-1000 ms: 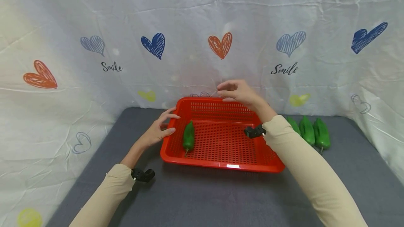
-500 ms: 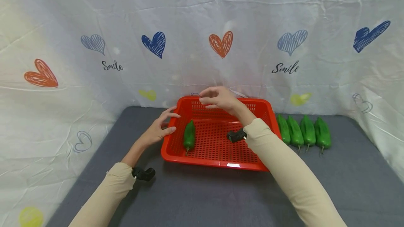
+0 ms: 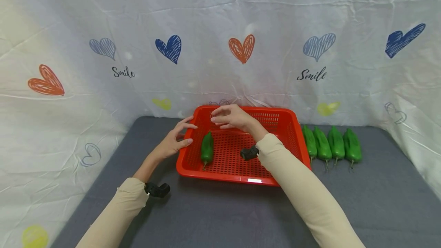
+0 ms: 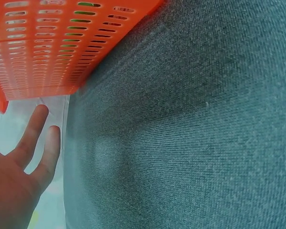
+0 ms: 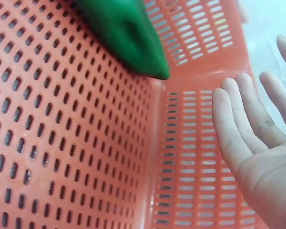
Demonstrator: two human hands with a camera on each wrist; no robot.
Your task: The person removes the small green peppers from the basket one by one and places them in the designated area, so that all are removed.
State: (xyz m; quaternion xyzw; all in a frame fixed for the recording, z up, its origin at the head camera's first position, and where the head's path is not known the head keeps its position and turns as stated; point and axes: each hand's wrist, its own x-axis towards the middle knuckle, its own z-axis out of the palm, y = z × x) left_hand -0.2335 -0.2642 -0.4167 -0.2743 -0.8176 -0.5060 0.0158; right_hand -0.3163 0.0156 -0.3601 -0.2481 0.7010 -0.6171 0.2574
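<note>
A red slotted plastic basket [image 3: 248, 179] stands on the grey cloth. One green pepper [image 3: 207, 148] lies along its left side, stem toward the front. My left hand [image 3: 171, 141] rests at the basket's left rim, thumb and fingers spread and touching the edge; in the left wrist view the basket's outer wall [image 4: 47, 52] is beside its fingers. Over the back left of the basket hovers my right hand [image 3: 234, 118], fingers loosely bent and holding nothing. In the right wrist view the pepper's tip [image 5: 152, 67] shows apart from the right hand's fingers [image 5: 229, 124].
Several green peppers [image 3: 337, 144] lie side by side on the table, just right of the basket. Behind the table hangs a white curtain [image 3: 213, 10] printed with hearts. The grey tablecloth [image 3: 213, 217] extends in front of the basket.
My right hand has moved left and then down over the basket, toward the pepper inside. The row of peppers at the right is now more fully uncovered. The left hand keeps its place.
</note>
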